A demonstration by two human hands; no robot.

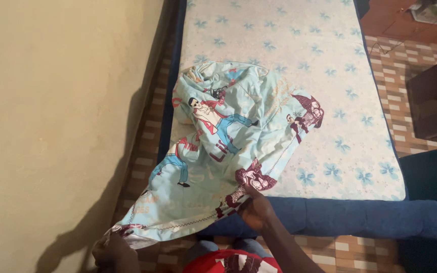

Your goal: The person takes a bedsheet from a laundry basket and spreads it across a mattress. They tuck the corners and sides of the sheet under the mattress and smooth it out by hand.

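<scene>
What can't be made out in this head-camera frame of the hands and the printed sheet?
- Left hand: fingers buried under the sheet hem and dark with shadow; grip unclear.
- Right hand: fingertips tucked behind the sheet's edge.
- Mattress: its near left part is covered by the bunched sheet.
- Dark furniture: cut off by the right edge.
- Clutter on the floor, top right: too small and cropped to identify.

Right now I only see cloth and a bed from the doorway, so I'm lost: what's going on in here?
A person stands at the foot of a bare mattress with a blue flower print. Both hands grip the near edge of a light-blue printed bedsheet: the left hand at one corner by the wall, the right hand further along the hem. The rest of the sheet lies bunched on the mattress, not spread out.
</scene>
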